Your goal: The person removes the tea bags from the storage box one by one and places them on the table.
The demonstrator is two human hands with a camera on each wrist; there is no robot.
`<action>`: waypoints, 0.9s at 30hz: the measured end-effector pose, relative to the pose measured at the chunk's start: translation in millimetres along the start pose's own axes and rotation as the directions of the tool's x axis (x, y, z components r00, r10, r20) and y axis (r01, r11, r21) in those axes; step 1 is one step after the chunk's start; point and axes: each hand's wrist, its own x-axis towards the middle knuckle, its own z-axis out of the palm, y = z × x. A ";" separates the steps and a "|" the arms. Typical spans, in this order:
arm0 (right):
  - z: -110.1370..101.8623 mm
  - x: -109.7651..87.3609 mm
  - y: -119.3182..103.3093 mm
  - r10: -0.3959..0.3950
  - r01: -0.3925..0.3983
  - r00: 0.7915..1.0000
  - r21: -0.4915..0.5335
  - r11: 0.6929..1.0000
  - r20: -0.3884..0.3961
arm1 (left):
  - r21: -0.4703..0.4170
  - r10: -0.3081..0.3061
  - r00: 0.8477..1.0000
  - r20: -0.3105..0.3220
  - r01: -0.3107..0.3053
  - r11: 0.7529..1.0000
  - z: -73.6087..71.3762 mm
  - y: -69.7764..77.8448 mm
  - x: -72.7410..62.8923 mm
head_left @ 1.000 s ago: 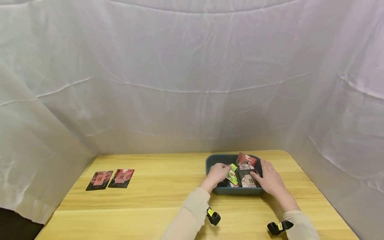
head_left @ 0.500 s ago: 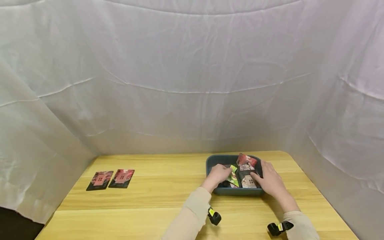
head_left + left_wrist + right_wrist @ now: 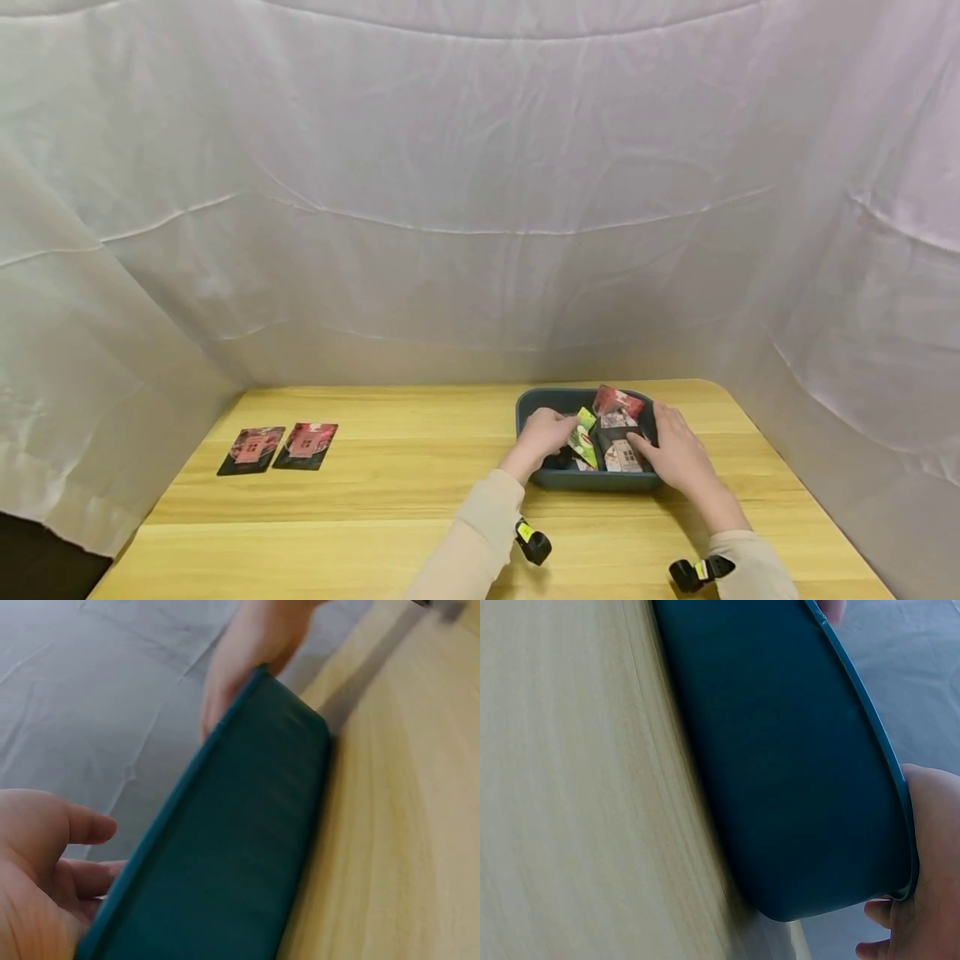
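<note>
A dark teal plastic bin (image 3: 592, 480) stands on the right of the table, holding several flat printed packets. My left hand (image 3: 545, 435) reaches inside over its near-left part, thumb beside a tilted green packet (image 3: 583, 437). In the left wrist view, the left thumb (image 3: 91, 825) stays apart from the fingers, whose tips are hidden behind the bin's wall. My right hand (image 3: 678, 450) grips the right rim, thumb inside, fingers outside. Near that thumb lie a pale packet (image 3: 621, 456) with a window print and, farther back, a red one (image 3: 617, 402).
Two red-and-black flat packets (image 3: 251, 451) (image 3: 306, 446) lie side by side on the left of the wooden table (image 3: 405, 500). Grey-white cloth (image 3: 480, 275) hangs behind and along both sides. A small black camera sits at each wrist.
The green packet has shifted and changed its tilt beside my left thumb. My left hand moves only slightly within the bin, while the right hand stays on the rim.
</note>
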 end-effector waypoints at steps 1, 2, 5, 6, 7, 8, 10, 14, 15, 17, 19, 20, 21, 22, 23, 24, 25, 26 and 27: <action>0.0 -0.3 -0.2 0.000 0.000 1.000 0.001 1.000 0.001 | -0.028 0.001 1.000 0.004 -0.001 1.000 -1.8 -0.2 0.1; -0.1 -0.7 -0.4 0.000 0.000 1.000 0.001 1.000 0.004 | -0.053 0.006 1.000 0.007 -0.006 0.999 -4.0 -0.2 0.2; -0.2 -1.7 -0.6 0.004 -0.004 1.000 0.002 1.000 0.014 | -0.106 0.019 1.000 0.016 -0.018 0.994 -12.6 1.8 -1.1; -0.3 -1.9 -0.6 0.005 -0.005 1.000 0.002 1.000 0.016 | -0.118 0.022 1.000 0.017 -0.020 0.993 -15.9 3.0 -1.7; -0.4 -2.0 -0.7 0.005 -0.005 1.000 0.003 1.000 0.018 | -0.132 0.023 1.000 0.020 -0.020 0.991 -19.3 4.2 -2.7; -0.5 -2.1 -0.7 0.006 -0.006 1.000 0.004 1.000 0.019 | -0.142 0.026 0.999 0.020 -0.023 0.990 -22.7 5.5 -3.6; -0.6 -2.0 -0.6 0.008 -0.008 1.000 0.005 1.000 0.020 | -0.183 0.026 0.999 0.024 -0.021 0.983 -29.6 8.2 -5.5; -1.4 -1.6 -0.4 0.010 -0.010 1.000 0.006 1.000 0.017 | -0.293 0.022 0.999 0.039 -0.010 0.956 -42.2 9.9 -9.2; -1.6 -1.5 -0.2 0.012 -0.013 1.000 0.007 1.000 0.018 | -0.329 0.018 0.999 0.044 -0.003 0.944 -45.5 9.7 -10.0; -2.1 -1.3 0.0 0.013 -0.014 1.000 0.008 1.000 0.018 | -0.394 0.017 0.998 0.052 0.005 0.919 -52.3 8.7 -12.5; -2.3 -1.1 0.2 0.015 -0.015 1.000 0.007 1.000 0.021 | -0.467 0.010 0.998 0.059 0.019 0.884 -60.5 6.8 -15.4; -2.2 -1.0 0.5 0.016 -0.016 1.000 0.006 1.000 0.022 | -0.496 0.009 0.998 0.062 0.023 0.868 -64.8 5.8 -17.3; -2.0 -0.8 0.6 0.016 -0.016 1.000 0.003 1.000 0.023 | -0.532 0.007 0.998 0.064 0.028 0.846 -69.6 4.3 -19.2; -1.9 -0.8 0.4 0.016 -0.016 1.000 0.000 1.000 0.023 | -0.560 0.006 0.998 0.065 0.032 0.828 -74.6 2.5 -21.7; -1.8 -0.7 0.2 0.016 -0.016 1.000 -0.002 1.000 0.023 | -0.589 0.005 0.998 0.066 0.035 0.807 -80.1 0.3 -24.1; -1.6 -0.6 -0.1 0.014 -0.014 1.000 -0.002 1.000 0.023 | -0.608 0.009 0.998 0.066 0.033 0.793 -85.6 -2.2 -26.7; -1.5 -0.6 -0.4 0.013 -0.013 1.000 -0.002 1.000 0.023 | -0.624 0.012 0.998 0.064 0.031 0.781 -91.3 -4.8 -29.6; -1.5 -0.5 -0.9 0.013 -0.013 1.000 -0.001 1.000 0.025 | -0.640 0.013 0.998 0.067 0.033 0.768 -97.5 -8.0 -32.5; -1.5 -0.5 -1.3 0.013 -0.013 1.000 0.001 1.000 0.026 | -0.655 0.012 0.998 0.064 0.033 0.755 -103.9 -12.0 -35.2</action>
